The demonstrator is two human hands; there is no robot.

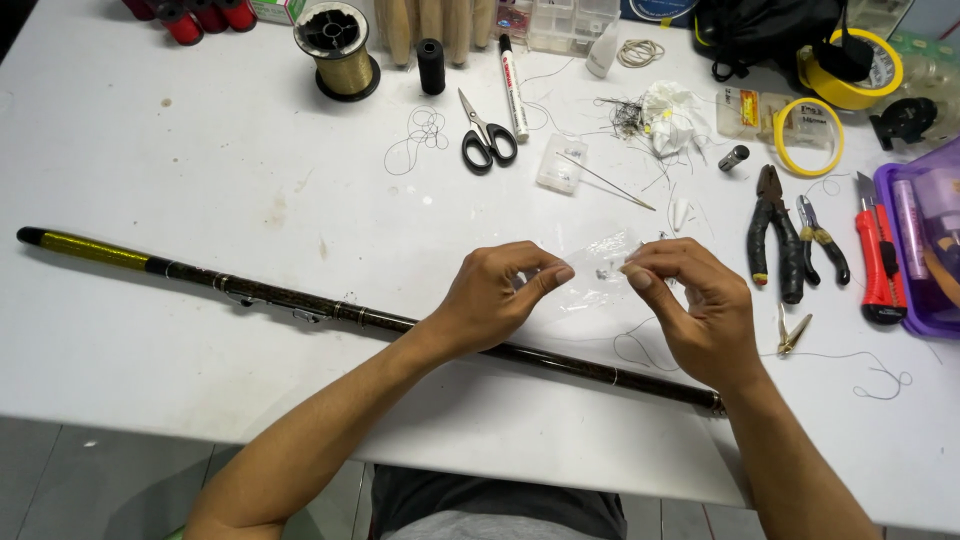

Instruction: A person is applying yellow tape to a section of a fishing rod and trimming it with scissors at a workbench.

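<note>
Both hands hover over the middle of the white table (150, 150), toward its near edge. The left hand (495, 295) has thumb and forefinger pressed together in a pinch; what it pinches is too fine to make out. The right hand (695, 310) pinches a tiny pale piece (610, 268) at its fingertips, held in the gap between the 2 hands and just above a small clear plastic bag (595, 260) lying on the table. A thin thread (640, 350) loops on the table under the right hand.

A long dark rod (280, 298) with a gold-wrapped end lies slantwise from the left edge toward the near edge, passing beneath both wrists.

Toward the far edge lie black-handled scissors (487, 135), a white marker (513, 85), a spool of gold thread (338, 45) and a black spool (431, 65). Near the right edge lie black pliers (772, 235), smaller yellow-handled pliers (822, 240), a red utility knife (877, 265) and a purple tray (925, 250). A small clear box (560, 165) and a long needle (610, 183) lie beyond the hands.
</note>
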